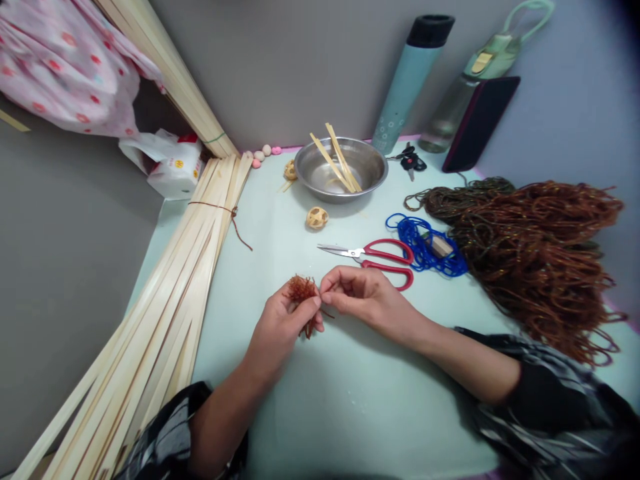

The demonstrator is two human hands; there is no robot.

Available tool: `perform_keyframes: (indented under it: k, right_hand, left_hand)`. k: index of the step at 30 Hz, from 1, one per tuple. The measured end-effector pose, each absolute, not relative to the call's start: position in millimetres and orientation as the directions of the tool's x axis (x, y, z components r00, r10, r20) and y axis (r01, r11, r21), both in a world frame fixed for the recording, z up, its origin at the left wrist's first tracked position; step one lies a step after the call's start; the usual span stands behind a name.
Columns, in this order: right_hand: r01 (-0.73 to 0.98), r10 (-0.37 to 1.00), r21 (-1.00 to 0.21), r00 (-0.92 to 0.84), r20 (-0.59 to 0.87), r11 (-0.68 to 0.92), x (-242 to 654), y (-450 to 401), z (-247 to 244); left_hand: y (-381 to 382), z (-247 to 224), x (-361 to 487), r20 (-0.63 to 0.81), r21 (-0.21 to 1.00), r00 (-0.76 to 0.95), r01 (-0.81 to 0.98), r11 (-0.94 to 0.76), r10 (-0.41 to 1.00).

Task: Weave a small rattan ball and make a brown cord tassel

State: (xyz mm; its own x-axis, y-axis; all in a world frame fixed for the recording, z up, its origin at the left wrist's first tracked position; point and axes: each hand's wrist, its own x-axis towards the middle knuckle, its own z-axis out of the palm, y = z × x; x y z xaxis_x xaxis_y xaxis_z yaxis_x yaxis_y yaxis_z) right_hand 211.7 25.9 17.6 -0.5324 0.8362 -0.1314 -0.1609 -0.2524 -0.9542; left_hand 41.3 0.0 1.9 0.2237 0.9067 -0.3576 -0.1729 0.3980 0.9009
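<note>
My left hand (287, 321) is closed around a small reddish-brown yarn bundle (302, 288), whose frizzy end sticks up above the thumb and whose strands hang below the fingers. Thumb and forefinger of my right hand (357, 297) are pinched together, touching the left thumb tip at the bundle's side; what they hold is too small to tell. A short strand points right beneath the pinch. Just beyond my right hand lie scissors with red handles (387, 253), their blades pointing left and slightly apart. A woven ball (317, 218) rests on the pale green table (320, 400) beyond my hands.
Long pale strips (165, 287), tied with cord, lie at the left. A metal bowl (341, 193) holds flat sticks. Blue cord (425, 247) and a large brown yarn pile (545, 253) are at the right. Keys (410, 160), bottles and a phone (481, 123) stand or lie behind.
</note>
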Motion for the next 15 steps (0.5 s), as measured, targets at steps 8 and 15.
perform_keyframes:
  k: [8,15]
  right_hand:
    - [-0.093,0.818,-0.967,-0.555,-0.148,-0.238,212.1,24.2,20.7]
    - [-0.015,0.842,-0.978,-0.511,-0.172,-0.209,213.4,25.5,17.1]
  left_hand:
    - [4.3,7.8,42.5,-0.413,0.830,0.216,-0.310,0.463,0.885]
    - [3.2,7.1,41.7,-0.382,0.811,0.251,-0.370,0.453,0.889]
